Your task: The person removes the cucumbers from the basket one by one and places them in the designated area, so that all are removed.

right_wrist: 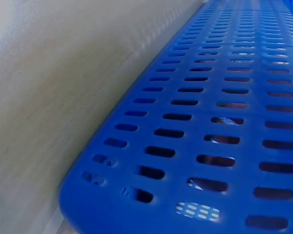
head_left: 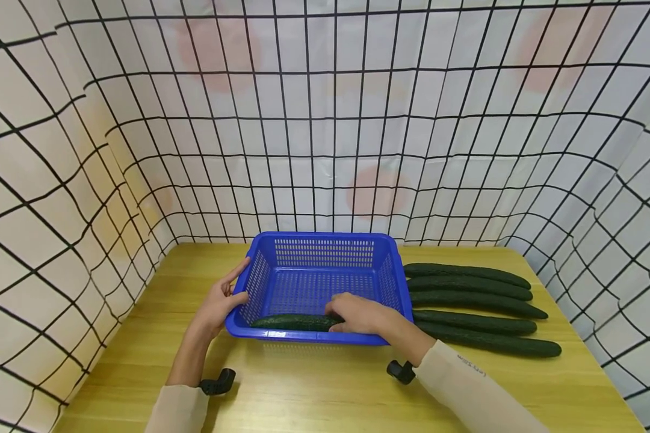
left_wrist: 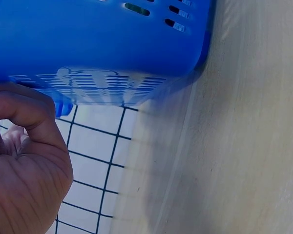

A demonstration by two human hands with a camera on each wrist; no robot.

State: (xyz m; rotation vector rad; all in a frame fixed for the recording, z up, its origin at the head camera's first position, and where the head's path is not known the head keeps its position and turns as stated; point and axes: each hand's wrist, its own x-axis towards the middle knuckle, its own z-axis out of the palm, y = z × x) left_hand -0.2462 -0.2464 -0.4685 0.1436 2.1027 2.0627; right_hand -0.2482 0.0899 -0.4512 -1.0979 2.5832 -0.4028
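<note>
A blue plastic basket with slotted walls stands on the table. My left hand holds its left rim, thumb and index finger spread along it; in the left wrist view, the curled fingers of the left hand lie against the basket. Inside, a dark green cucumber lies along the near wall. My right hand reaches over the near right part of the basket and grips the cucumber's right end, which the fingers hide. In the right wrist view the basket's slotted wall covers the hand.
Several more cucumbers lie side by side on the wooden table, right of the basket, their left ends close to its wall. Black grid netting over a pale backdrop stands behind the table and along both sides.
</note>
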